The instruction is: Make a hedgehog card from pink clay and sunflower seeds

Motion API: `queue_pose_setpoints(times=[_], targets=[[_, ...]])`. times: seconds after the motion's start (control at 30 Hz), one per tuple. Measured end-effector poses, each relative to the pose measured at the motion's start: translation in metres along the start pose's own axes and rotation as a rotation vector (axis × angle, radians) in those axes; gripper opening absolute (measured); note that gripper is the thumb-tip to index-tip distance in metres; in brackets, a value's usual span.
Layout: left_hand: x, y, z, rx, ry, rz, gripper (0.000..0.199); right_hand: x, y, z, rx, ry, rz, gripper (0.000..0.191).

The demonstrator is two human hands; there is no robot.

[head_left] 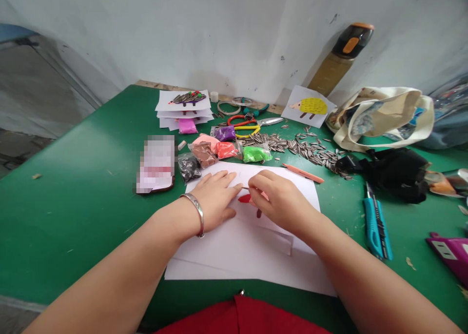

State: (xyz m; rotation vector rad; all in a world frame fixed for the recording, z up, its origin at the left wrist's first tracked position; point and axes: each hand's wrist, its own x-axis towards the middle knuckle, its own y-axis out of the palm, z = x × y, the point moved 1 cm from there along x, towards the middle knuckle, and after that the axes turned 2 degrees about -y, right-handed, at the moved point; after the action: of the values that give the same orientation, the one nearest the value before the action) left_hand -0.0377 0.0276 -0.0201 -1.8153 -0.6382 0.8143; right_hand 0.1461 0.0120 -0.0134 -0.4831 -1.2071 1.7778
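- The right hand (pixel 280 197): its grip is closed in a pinch on a thin dark stick (pixel 245 188), whose exposed end points toward the left hand's fingertips.
- The left hand (pixel 215 197): its grip is open and empty, palm down with fingers spread on the white paper (pixel 234 251); a silver bangle (pixel 197 212) circles the wrist.
- Between the hands, a red piece (pixel 244 198) lies on the paper, with pink material (pixel 263 196) beside it, partly hidden by the right hand, and a brown piece (pixel 259 213) just below.
- Beyond the paper: bags of black (pixel 189 167), brown, red, green (pixel 256 153) and purple (pixel 224 132) material, with a pink packet (pixel 187 126) farther back.
- Right of these, striped seeds (pixel 310 148) lie scattered; an orange pen-like tool (pixel 303 173) rests near the paper's upper right edge.
- Behind the bags: scissors (pixel 268 122), pliers, and a stack of papers (pixel 183 102) topped by a seed-covered figure.
- A card with a yellow hedgehog (pixel 310 106) and a bottle (pixel 340 56) lean by the wall.
- Left on the green desk (pixel 87 178): a phone (pixel 156 163), its screen blurred.
- Right: a cloth bag (pixel 383 114), a black item (pixel 398 173) and a blue cutter (pixel 376 226).
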Motion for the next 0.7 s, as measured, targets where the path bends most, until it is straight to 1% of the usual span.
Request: queue_pose_setpoints(times=[0.07, 0.13, 0.23, 0.3, 0.5, 0.7], targets=[[0.000, 0.001, 0.000, -0.001, 0.000, 0.009, 0.048, -0.001, -0.003, -0.002, 0.050, 0.044, 0.040, 0.018], [0.000, 0.001, 0.001, 0.004, -0.001, 0.014, 0.049, -0.002, -0.003, -0.002, 0.089, 0.044, 0.070, 0.017], [0.000, -0.001, 0.000, 0.012, 0.000, 0.010, 0.046, -0.003, 0.001, -0.002, 0.143, -0.006, 0.059, 0.015], [0.000, -0.001, -0.001, 0.018, 0.002, 0.019, 0.046, -0.003, 0.004, -0.002, 0.157, -0.049, 0.060, 0.018], [0.001, -0.003, -0.002, 0.023, -0.023, 0.071, 0.049, -0.003, 0.014, -0.003, 0.049, -0.182, 0.095, 0.021], [0.000, -0.005, -0.003, 0.012, -0.044, 0.082, 0.053, -0.003, 0.023, 0.000, -0.072, -0.256, 0.044, 0.020]])
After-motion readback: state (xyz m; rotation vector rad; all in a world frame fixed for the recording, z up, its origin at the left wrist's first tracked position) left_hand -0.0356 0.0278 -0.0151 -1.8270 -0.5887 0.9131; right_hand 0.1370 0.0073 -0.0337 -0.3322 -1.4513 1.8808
